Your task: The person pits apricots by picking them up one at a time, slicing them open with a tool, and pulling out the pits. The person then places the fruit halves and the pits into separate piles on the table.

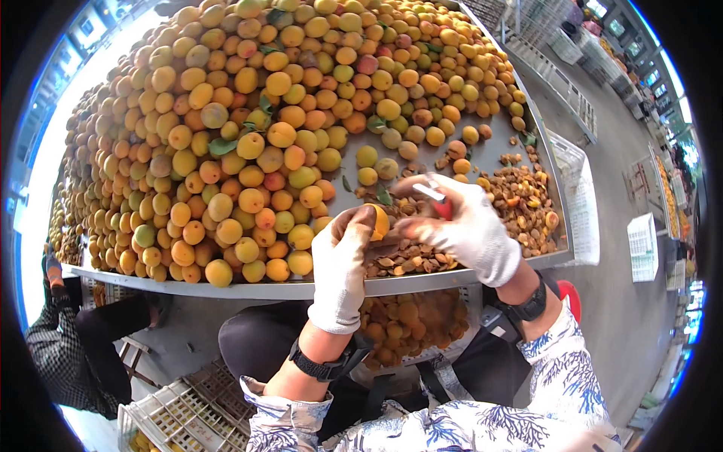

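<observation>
My gloved left hand (339, 260) grips a yellow-orange apricot (380, 223) between thumb and fingers, above the table's front edge. Close on its right, my gloved right hand (474, 233) is closed around a small knife (442, 203) with a red handle; its pale blade points up and left, apart from the apricot. The fingertips of the right hand are slightly blurred. Below and beyond both hands lie brown apricot pits (520, 207). A large heap of whole apricots (226, 162), with a few green leaves, covers the left and far parts of the metal table (248, 290).
Beneath the table edge, between my knees, stands a crate of apricot halves (414, 320). A white slatted crate (184, 414) sits at lower left. Another person (71, 343) is at the far left. White crates (642, 245) stand on the floor at right, and a red seat (570, 300) shows beside me.
</observation>
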A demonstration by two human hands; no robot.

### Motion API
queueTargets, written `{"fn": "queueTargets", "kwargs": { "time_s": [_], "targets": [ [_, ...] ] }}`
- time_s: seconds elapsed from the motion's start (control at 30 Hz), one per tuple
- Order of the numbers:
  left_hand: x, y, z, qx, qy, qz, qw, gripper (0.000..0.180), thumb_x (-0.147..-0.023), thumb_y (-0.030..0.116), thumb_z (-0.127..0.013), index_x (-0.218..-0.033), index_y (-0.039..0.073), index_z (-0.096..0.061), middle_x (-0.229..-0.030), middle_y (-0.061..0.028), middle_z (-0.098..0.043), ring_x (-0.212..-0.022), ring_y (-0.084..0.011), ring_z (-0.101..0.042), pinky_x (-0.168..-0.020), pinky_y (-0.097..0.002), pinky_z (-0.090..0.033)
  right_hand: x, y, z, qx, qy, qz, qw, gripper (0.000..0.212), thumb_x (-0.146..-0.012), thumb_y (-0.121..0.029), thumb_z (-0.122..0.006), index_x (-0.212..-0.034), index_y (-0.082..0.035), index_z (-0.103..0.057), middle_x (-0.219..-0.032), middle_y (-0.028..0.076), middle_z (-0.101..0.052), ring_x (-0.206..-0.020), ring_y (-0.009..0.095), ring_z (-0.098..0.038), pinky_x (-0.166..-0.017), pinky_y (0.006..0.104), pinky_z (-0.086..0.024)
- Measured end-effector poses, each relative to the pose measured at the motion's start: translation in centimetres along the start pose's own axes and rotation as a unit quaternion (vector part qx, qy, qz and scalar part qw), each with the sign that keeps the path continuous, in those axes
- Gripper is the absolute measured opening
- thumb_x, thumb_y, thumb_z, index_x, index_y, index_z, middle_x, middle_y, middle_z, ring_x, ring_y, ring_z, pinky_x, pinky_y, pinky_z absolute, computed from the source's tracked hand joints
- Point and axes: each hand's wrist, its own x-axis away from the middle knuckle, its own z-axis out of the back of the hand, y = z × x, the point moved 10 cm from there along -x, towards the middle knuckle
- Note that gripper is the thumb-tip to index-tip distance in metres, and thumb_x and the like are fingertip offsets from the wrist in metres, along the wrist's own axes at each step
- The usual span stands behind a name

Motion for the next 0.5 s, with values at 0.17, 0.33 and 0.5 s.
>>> {"fn": "queueTargets", "kwargs": {
  "time_s": [0.17,0.33,0.5],
  "targets": [
    [0.9,-1.6,-1.3,-0.009,-0.03,0.043,0.999,0.036,-0.102,0.022,-0.055,-0.117,-0.01,-0.056,-0.102,-0.0121,-0.064,-0.086,-0.0228,-0.07,-0.078,-0.0366,-0.062,0.1,-0.4,-1.8,0.153,-0.034,0.048,0.986,0.029,-0.09,-0.014,-0.068,-0.115,-0.001,-0.063,-0.071,0.008,-0.062,-0.064,0.01,-0.058,-0.059,0.0293,-0.049],
    [1.1,-1.5,-1.9,-0.03,-0.04,0.035,0.998,0.034,-0.099,0.012,-0.05,-0.121,-0.014,-0.055,-0.109,-0.0153,-0.064,-0.091,-0.027,-0.071,-0.08,-0.0378,-0.062,0.2,0.3,-1.7,0.089,0.0,0.065,0.994,0.015,-0.091,-0.011,-0.064,-0.1,0.0,-0.061,-0.068,0.007,-0.062,-0.062,0.009,-0.057,-0.057,0.028,-0.047],
    [0.9,-1.6,-0.8,-0.115,-0.037,-0.004,0.993,0.037,-0.093,0.005,-0.049,-0.124,-0.014,-0.055,-0.113,-0.0165,-0.064,-0.093,-0.0256,-0.071,-0.083,-0.037,-0.061,-0.3,2.5,-2.0,0.026,0.008,0.0,1.0,0.012,-0.092,-0.01,-0.061,-0.092,0.001,-0.057,-0.067,0.001,-0.057,-0.059,0.005,-0.051,-0.051,0.0264,-0.041]
  ]
}}
